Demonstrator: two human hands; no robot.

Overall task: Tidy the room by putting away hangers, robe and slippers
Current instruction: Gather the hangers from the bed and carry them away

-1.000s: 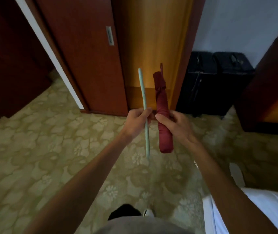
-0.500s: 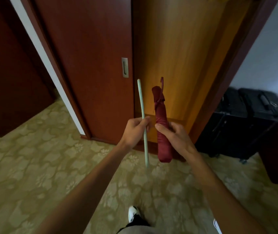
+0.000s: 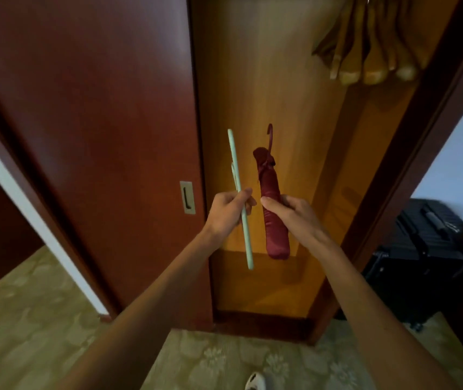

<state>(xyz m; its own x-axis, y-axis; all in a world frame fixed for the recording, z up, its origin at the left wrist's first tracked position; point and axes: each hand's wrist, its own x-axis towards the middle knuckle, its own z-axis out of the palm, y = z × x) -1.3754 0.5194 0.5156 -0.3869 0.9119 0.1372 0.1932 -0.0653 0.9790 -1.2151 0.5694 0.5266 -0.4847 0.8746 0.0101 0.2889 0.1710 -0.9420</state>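
My left hand (image 3: 229, 213) grips a thin mint-green plastic hanger (image 3: 238, 198), seen edge-on and held upright. My right hand (image 3: 292, 213) grips a dark red padded satin hanger (image 3: 271, 204), also edge-on, its hook pointing up. Both are held side by side in front of the open wardrobe (image 3: 258, 88). Several wooden hangers (image 3: 371, 54) hang inside at the top right.
The dark wood sliding door (image 3: 89, 130) with a metal recessed pull (image 3: 187, 197) covers the left half. A black suitcase (image 3: 427, 249) stands right of the wardrobe. Patterned carpet (image 3: 27, 327) covers the floor; a white shoe tip (image 3: 255, 381) shows at the bottom edge.
I have stepped closer to the wardrobe and the view has tilted up, so the wooden hangers inside came into sight. Both hands have kept the same grip on their hangers.
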